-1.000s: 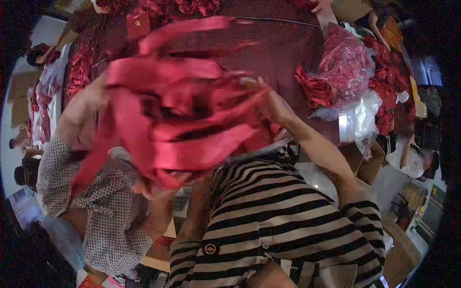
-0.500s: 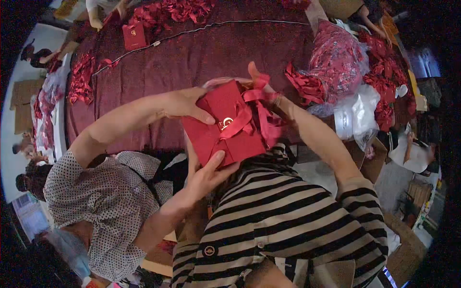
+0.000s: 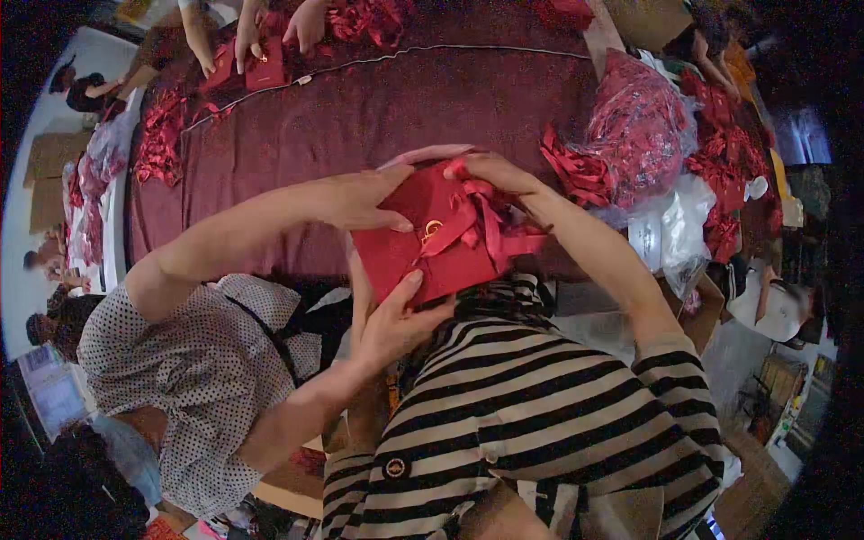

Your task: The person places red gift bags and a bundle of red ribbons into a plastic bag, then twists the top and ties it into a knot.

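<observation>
A red gift box [image 3: 382,247] with a gold emblem is held up over the table's near edge, tilted. Red ribbon [image 3: 490,225] crosses its face and hangs in loops at its right side. With fingers closed on the ribbon, my right hand [image 3: 486,173] is at the box's upper right edge. My left forearm [image 3: 359,292] shows only as a strip under the box; the hand itself is hidden. A co-worker in a dotted top grips the same box, one hand [image 3: 364,200] at its upper left and the other hand [image 3: 396,315] at its lower edge.
A dark red cloth [image 3: 360,108] covers the table, crossed by a white cord [image 3: 414,52]. Plastic-wrapped red ribbon [image 3: 634,112] lies at the right, with clear bags [image 3: 679,220] nearby. Across the table, other people's hands [image 3: 247,40] touch red boxes [image 3: 265,70].
My right hand has gone from a raised finger to closed fingers at the box's upper edge. Across the table, hands have come onto the red boxes. The co-worker's grip is nearly unchanged.
</observation>
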The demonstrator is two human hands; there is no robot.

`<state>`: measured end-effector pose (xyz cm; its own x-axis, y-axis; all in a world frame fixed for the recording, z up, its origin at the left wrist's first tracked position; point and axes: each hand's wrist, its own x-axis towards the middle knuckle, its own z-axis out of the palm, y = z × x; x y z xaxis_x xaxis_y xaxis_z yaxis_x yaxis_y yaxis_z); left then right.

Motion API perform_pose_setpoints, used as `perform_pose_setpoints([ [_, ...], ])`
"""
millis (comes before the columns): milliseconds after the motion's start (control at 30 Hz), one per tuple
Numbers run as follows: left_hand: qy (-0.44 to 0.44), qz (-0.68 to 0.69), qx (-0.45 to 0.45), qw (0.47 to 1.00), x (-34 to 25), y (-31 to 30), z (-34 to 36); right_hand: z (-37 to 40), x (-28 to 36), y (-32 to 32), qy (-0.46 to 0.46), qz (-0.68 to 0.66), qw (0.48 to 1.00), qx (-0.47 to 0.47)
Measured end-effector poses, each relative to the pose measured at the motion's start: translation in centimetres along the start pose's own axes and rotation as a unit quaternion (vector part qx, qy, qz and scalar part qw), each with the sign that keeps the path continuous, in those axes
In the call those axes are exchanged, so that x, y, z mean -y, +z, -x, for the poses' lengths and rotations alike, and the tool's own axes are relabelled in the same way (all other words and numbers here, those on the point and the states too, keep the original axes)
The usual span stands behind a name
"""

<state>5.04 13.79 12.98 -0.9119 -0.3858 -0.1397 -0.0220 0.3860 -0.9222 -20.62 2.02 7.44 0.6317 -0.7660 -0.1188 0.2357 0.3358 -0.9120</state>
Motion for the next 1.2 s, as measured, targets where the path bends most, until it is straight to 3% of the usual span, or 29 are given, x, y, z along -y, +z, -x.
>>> perform_pose_setpoints([
  [33, 0.081, -0.204, 0.033, 0.975, -0.4, -0.5, -0.5, -0.2, 0.2, 0.1, 0.003, 0.006, 1.000, 0.005],
  [67, 0.157, -0.397, 0.064, 0.902, -0.6, -0.8, -1.0, -0.9, -0.3, -0.6, 0.002, 0.008, 1.000, 0.005],
  [100, 0.155, -0.398, 0.064, 0.902, 0.6, -1.3, -1.5, -1.9, -1.7, -1.8, -0.034, 0.086, 0.996, 0.015],
  [167, 0.039, -0.116, 0.068, 0.990, 4.3, -2.5, -2.2, -3.5, -3.6, -3.7, -0.105, 0.241, 0.964, 0.034],
  [200, 0.037, -0.117, 0.068, 0.990, 3.3, -2.1, -2.1, -3.4, -1.4, -2.5, -0.105, 0.243, 0.964, 0.034],
  [267, 0.193, -0.426, 0.065, 0.881, 0.6, -1.2, -1.9, -2.5, 2.6, -0.3, -0.189, 0.300, 0.926, 0.130],
  [300, 0.191, -0.427, 0.064, 0.881, -0.1, -0.8, -1.9, -2.4, 2.4, 0.1, -0.194, 0.334, 0.917, 0.099],
  [333, 0.179, -0.424, 0.053, 0.886, -0.6, -0.6, -1.9, -2.4, 2.5, 0.5, -0.186, 0.465, 0.863, 0.070],
  [367, 0.166, -0.420, 0.043, 0.891, -0.8, -0.4, -2.1, -2.4, 2.8, 0.9, -0.174, 0.586, 0.791, 0.040],
  [400, 0.154, -0.416, 0.032, 0.896, -1.0, -0.4, -2.2, -1.9, 4.1, 2.9, 0.000, 0.631, 0.773, 0.067],
  [433, 0.143, -0.412, 0.020, 0.900, -1.1, -0.3, -2.2, -1.8, 3.8, 3.6, 0.002, 0.631, 0.773, 0.066],
  [500, 0.114, -0.406, -0.002, 0.907, -1.3, -0.1, -2.6, -2.2, 4.8, 5.6, 0.041, 0.718, 0.693, 0.034],
  [533, 0.099, -0.402, -0.011, 0.910, -1.5, 0.0, -2.9, -2.5, 6.4, 6.6, 0.169, 0.725, 0.661, 0.093],
  [567, 0.086, -0.397, -0.019, 0.914, -1.7, 0.1, -3.0, -2.5, 6.0, 6.5, 0.170, 0.727, 0.659, 0.094],
  [633, 0.058, -0.385, -0.034, 0.921, -2.3, 0.2, -3.0, -2.5, 4.9, 6.2, 0.155, 0.609, 0.778, -0.003],
  [700, 0.042, -0.376, -0.038, 0.925, -2.9, 0.6, -2.7, -1.5, 6.5, 9.5, 0.112, 0.756, 0.645, -0.009],
  [733, 0.049, -0.447, -0.027, 0.893, -4.5, 0.7, -2.5, -1.2, 5.5, 9.6, 0.010, 0.785, 0.619, -0.017],
  [833, 0.075, -0.640, 0.007, 0.765, -10.4, 0.8, -1.7, -1.8, 4.7, 10.0, -0.063, 0.797, 0.600, -0.009],
  [867, 0.085, -0.697, 0.017, 0.712, -10.7, 0.6, -1.5, -1.9, 4.6, 10.3, -0.072, 0.747, 0.660, -0.033],
  [900, 0.095, -0.749, 0.028, 0.655, -11.0, 0.5, -1.6, -1.8, 4.7, 10.4, -0.069, 0.748, 0.659, -0.029],
  [933, 0.094, -0.746, 0.033, 0.659, -11.2, 0.3, -1.7, -1.8, 5.2, 10.6, -0.093, 0.751, 0.654, -0.020],
  [967, -0.028, -0.618, 0.027, 0.785, -8.4, -0.1, -2.1, -1.9, 5.7, 10.9, -0.117, 0.752, 0.649, -0.011],
  [1000, -0.150, -0.462, 0.022, 0.874, -5.9, -0.6, -2.2, -1.8, 5.6, 10.9, -0.126, 0.756, 0.642, 0.019],
  [1033, -0.149, -0.458, 0.027, 0.876, -4.3, -0.8, -1.5, -1.7, 5.1, 10.9, -0.124, 0.755, 0.643, 0.025],
  [1100, 0.058, -0.457, -0.116, 0.880, -1.8, -0.5, 0.4, -1.4, 3.9, 10.8, -0.108, 0.717, 0.687, 0.055],
  [1133, 0.058, -0.453, -0.115, 0.882, -0.9, -0.2, 1.3, -1.4, 3.4, 10.5, -0.117, 0.701, 0.703, 0.032],
  [1200, 0.035, -0.601, -0.128, 0.788, 0.8, 0.6, 3.1, -1.5, 2.8, 9.7, -0.083, 0.718, 0.691, 0.018],
])
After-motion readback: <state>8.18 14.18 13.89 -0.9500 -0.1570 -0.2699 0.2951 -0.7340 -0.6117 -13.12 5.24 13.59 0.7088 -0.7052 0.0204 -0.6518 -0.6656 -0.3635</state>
